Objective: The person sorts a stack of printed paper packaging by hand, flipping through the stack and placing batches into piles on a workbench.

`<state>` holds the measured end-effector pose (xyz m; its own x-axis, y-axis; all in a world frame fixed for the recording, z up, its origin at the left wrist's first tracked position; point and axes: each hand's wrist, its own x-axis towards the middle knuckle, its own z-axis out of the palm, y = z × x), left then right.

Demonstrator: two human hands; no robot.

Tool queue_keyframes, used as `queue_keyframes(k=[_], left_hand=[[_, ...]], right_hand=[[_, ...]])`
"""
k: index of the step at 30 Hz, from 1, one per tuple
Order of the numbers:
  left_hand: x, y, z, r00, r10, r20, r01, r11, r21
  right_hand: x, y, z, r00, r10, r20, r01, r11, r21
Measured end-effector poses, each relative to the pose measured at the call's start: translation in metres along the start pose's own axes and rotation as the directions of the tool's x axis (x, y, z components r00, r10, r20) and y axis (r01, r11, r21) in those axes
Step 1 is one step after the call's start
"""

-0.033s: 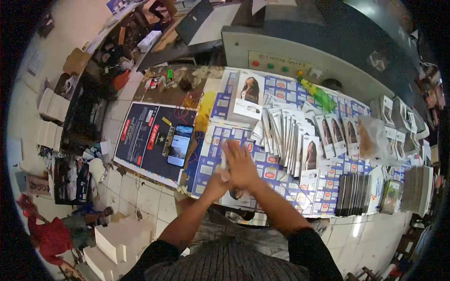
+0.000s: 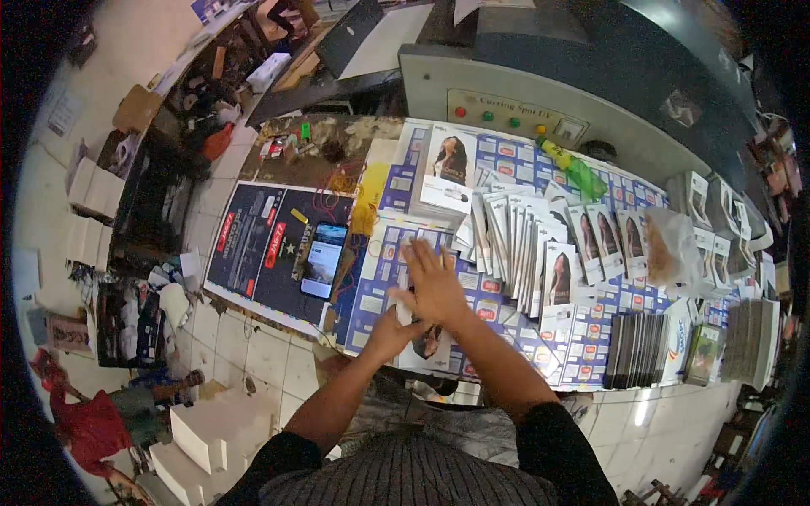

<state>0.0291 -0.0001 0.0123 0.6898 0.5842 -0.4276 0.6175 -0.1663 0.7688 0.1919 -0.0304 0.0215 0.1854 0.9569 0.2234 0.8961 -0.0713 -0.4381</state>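
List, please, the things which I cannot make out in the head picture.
All in the head view:
- Middle of the white printed paper piece: covered by the right grip.
- Writing on the black rectangular smartphone: too small.
- Brown contents of the clear plastic bag: too blurred to identify.
- Brown clutter at the right: blurred, cut by the dark lens rim.

1 white packet, dark-haired portrait printed, partly covered, seemingly flat on blue-patterned sheet.

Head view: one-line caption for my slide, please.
Left hand and right hand at a printed card, a phone to their left, overlapping cards to their right.
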Motion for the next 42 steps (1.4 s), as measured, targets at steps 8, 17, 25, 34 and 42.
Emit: queue_keyframes(k=[8, 17, 25, 34, 42], left_hand=[[0.008, -0.018, 0.005, 1.0, 0.03, -0.01, -0.031, 0.932, -0.36], [-0.001, 0.005, -0.005, 0.993, 0.087, -0.085, -0.103, 0.973, -0.207], [0.004, -0.004, 0.0, 0.998, 0.044, -0.041, -0.051, 0.979, -0.196], [0.005, -0.006, -0.001, 0.994, 0.102, -0.046, -0.111, 0.946, -0.303], [-0.004, 0.001, -0.003, 0.994, 0.093, -0.053, -0.105, 0.937, -0.333]], right_hand=[[0.008, 0.014, 0.003, 0.987, 0.014, -0.162, 0.023, 0.974, 0.225], [-0.046, -0.019, 0.006, 0.926, 0.35, 0.144, -0.365, 0.926, 0.096], [-0.059, -0.017, 0.01, 0.956, 0.278, -0.095, -0.261, 0.952, 0.158], [-0.097, -0.048, 0.017, 0.964, 0.264, 0.025, -0.265, 0.963, 0.042], [-0.105, -0.049, 0.019, 0.971, 0.219, -0.092, -0.202, 0.965, 0.165]])
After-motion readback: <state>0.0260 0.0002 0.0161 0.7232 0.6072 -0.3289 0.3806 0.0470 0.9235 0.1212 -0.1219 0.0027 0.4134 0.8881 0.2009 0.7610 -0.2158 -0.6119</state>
